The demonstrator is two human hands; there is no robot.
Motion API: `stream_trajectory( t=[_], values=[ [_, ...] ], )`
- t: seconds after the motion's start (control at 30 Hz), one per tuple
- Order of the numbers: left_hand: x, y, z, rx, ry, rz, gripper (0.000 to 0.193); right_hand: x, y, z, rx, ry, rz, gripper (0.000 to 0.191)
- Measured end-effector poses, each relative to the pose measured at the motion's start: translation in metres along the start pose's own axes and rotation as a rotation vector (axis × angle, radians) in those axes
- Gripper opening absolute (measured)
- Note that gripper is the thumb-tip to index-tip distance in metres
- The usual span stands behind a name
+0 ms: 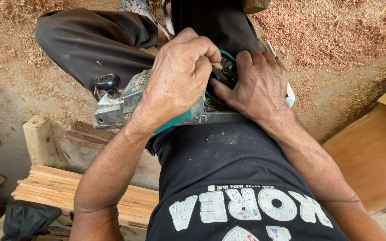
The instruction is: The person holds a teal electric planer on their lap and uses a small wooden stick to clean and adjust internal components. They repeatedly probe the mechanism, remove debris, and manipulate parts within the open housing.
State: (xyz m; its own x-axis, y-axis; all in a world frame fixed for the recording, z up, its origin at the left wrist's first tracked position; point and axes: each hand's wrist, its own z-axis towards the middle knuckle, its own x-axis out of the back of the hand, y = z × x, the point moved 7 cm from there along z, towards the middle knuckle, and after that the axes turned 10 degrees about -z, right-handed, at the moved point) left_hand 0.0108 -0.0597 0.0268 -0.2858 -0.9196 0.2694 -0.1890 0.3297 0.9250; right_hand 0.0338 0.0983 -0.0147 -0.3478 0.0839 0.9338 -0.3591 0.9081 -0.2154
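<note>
The left hand (177,78) closes over the worn teal and grey electric planer (126,100) lying on the person's lap, hiding its middle. Just beside it, the right hand (258,85) curls fingers into the planer's rear; what they pinch cannot be made out.

Dirt floor (14,89), wood shavings (336,27) (thick, reddish), stacked slats (50,187), wooden block (39,139)

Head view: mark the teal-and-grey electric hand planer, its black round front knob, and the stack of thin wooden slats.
Teal-and-grey electric hand planer (117,109), head view, on its grey metal front housing.
Black round front knob (108,82), head view, on the knob's top.
Stack of thin wooden slats (50,189), head view, on the top slat's face.
</note>
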Motion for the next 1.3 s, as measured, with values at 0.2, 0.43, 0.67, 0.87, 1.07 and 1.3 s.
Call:
stream_trajectory(
  t=[0.2, 0.43, 0.67, 0.87, 1.07, 1.3],
  values=[
    [-0.001, 0.005, 0.001, 0.007, -0.005, -0.016, 0.019, 0.003, 0.007, -0.001, -0.014, -0.026, 0.049, 0.061],
    [0.002, 0.010, 0.002, -0.003, -0.001, -0.001, 0.018, 0.007, 0.017, -0.001, -0.044, -0.095, 0.110, 0.068],
    [0.003, 0.007, -0.001, 0.006, 0.006, 0.003, 0.017, 0.014, 0.006, 0.000, 0.025, 0.057, 0.023, 0.065],
    [0.002, 0.006, -0.003, -0.008, 0.007, -0.002, 0.018, 0.007, 0.002, -0.001, 0.007, 0.010, -0.020, 0.058],
    [0.003, 0.002, -0.007, 0.027, -0.003, -0.010, 0.018, 0.007, 0.000, -0.002, 0.028, 0.017, -0.007, 0.060],
    [0.002, 0.002, -0.010, 0.008, 0.004, -0.015, 0.017, 0.007, 0.001, -0.006, 0.046, 0.043, 0.048, 0.067]
  ],
)
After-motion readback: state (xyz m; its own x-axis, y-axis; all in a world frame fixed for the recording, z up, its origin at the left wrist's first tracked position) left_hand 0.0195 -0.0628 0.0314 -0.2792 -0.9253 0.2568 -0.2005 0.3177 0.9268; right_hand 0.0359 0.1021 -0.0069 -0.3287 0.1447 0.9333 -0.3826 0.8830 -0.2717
